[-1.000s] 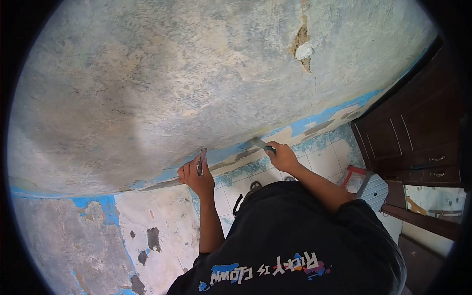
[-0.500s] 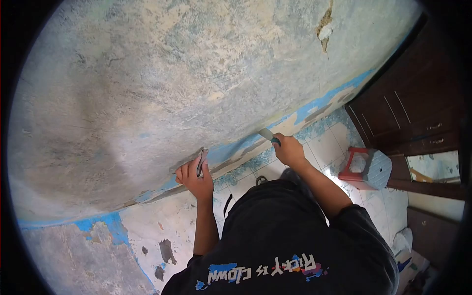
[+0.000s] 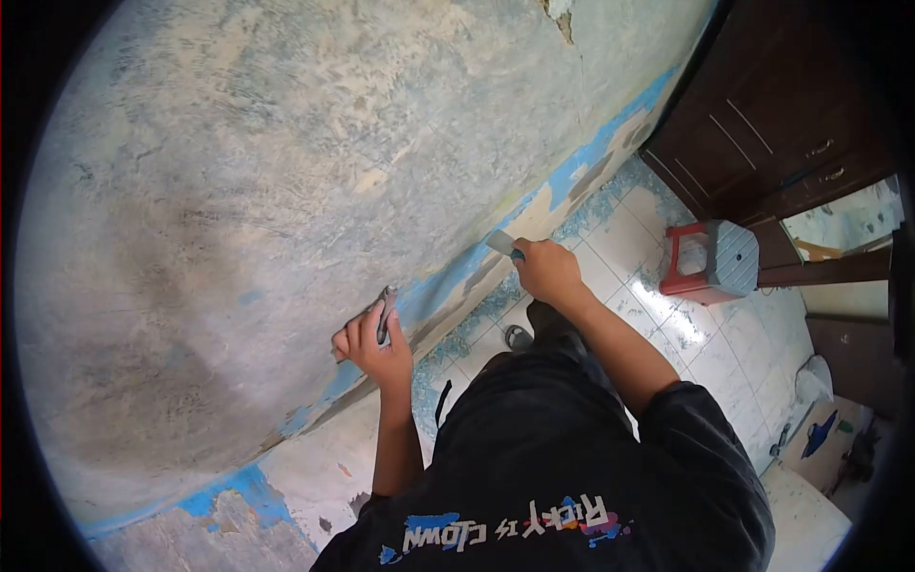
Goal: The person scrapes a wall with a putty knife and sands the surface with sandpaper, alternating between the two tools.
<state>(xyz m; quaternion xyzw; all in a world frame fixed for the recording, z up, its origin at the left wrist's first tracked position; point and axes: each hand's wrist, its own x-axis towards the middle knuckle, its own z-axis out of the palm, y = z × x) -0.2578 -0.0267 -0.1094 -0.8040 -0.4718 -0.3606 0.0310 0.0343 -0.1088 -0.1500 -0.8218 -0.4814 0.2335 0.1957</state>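
Note:
In my right hand (image 3: 550, 274) is a putty knife (image 3: 498, 242) with a wide flat blade and a dark green handle. Its blade lies against the lower wall, by the strip of blue paint (image 3: 462, 270). My left hand (image 3: 374, 348) is farther left, against the same wall (image 3: 315, 191), its fingers wrapped round a slim dark tool with a metal tip (image 3: 387, 303). What kind of tool this is I cannot tell. Grey and cream patches cover the wall above both hands.
Blue paint flakes (image 3: 496, 303) lie on the white floor tiles (image 3: 610, 229) along the wall's foot. A red and grey plastic stool (image 3: 713, 259) stands to the right, near a dark wooden cabinet (image 3: 753, 105). A crack with a hole (image 3: 560, 19) marks the upper wall.
The view has turned, so the wall strip slants more steeply and the hole sits higher. My right hand and the putty knife have shifted slightly left and up. Both hands keep their tools.

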